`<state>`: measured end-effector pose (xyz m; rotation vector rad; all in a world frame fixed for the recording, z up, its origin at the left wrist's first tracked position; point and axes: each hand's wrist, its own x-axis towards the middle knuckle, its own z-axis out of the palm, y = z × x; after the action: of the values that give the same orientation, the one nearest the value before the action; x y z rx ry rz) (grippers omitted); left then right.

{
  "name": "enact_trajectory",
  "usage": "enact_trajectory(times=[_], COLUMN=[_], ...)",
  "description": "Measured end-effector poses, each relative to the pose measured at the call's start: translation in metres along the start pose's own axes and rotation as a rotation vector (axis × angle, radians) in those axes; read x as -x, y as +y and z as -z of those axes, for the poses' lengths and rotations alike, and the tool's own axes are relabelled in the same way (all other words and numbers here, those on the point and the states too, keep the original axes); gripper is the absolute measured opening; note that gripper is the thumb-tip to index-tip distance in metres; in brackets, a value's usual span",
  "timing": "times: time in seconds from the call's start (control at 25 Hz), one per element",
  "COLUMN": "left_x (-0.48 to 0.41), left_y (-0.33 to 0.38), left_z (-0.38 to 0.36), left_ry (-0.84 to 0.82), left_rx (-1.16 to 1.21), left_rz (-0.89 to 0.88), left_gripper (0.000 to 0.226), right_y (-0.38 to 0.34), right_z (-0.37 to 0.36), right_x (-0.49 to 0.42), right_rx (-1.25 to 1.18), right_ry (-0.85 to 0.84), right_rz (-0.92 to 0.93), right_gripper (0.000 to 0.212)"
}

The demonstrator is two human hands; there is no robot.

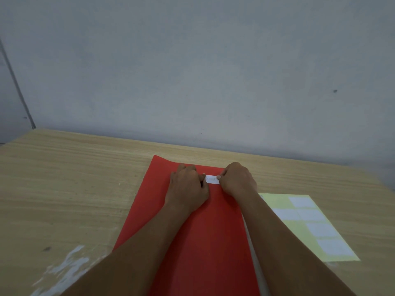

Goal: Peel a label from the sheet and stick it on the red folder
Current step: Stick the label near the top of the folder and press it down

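The red folder (201, 238) lies lengthwise on the wooden table, running from the near edge toward the wall. A small white label (212, 180) with faint writing lies flat near the folder's far end. My left hand (187, 186) rests palm down on the folder, its fingertips on the label's left end. My right hand (239, 180) presses the label's right end with thumb and fingertips. To the right lies the pale yellow label sheet (277, 202), with several white labels on it; my right forearm covers its left part.
The light wooden table (64, 178) stands against a grey wall (192, 71). White smears (66, 268) mark the table's near left. A dark vertical strip (17, 82) runs down the wall at the far left.
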<state>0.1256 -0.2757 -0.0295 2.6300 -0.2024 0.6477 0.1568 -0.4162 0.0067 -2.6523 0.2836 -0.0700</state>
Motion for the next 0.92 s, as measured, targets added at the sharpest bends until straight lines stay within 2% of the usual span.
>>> enact_trajectory(times=[0.16,0.44,0.64,0.8,0.92], left_x=[0.000,-0.002,-0.002,-0.002,-0.002], left_y=[0.000,-0.002,-0.001,-0.002,-0.002], left_z=[-0.002,-0.004,-0.005,-0.006,-0.006], left_ry=[-0.005,-0.037,-0.045,-0.045,-0.039], left_rx=[-0.020,-0.027,-0.007,-0.011,-0.010], left_rz=[0.011,0.031,0.060,0.057,0.056], left_gripper=[0.036,0.035,0.030,0.030,0.032], right_y=[-0.005,-0.001,0.000,0.006,0.019], right_z=[-0.004,-0.010,-0.017,-0.016,-0.012], right_x=[0.000,0.003,0.007,0.005,0.006], right_rx=[0.111,0.213,0.248,0.171,-0.053], right_ry=[-0.035,-0.047,0.012,0.048,0.091], right_rz=[-0.008,0.077,0.094,0.107,0.171], right_gripper=[0.031,0.030,0.031,0.028,0.015])
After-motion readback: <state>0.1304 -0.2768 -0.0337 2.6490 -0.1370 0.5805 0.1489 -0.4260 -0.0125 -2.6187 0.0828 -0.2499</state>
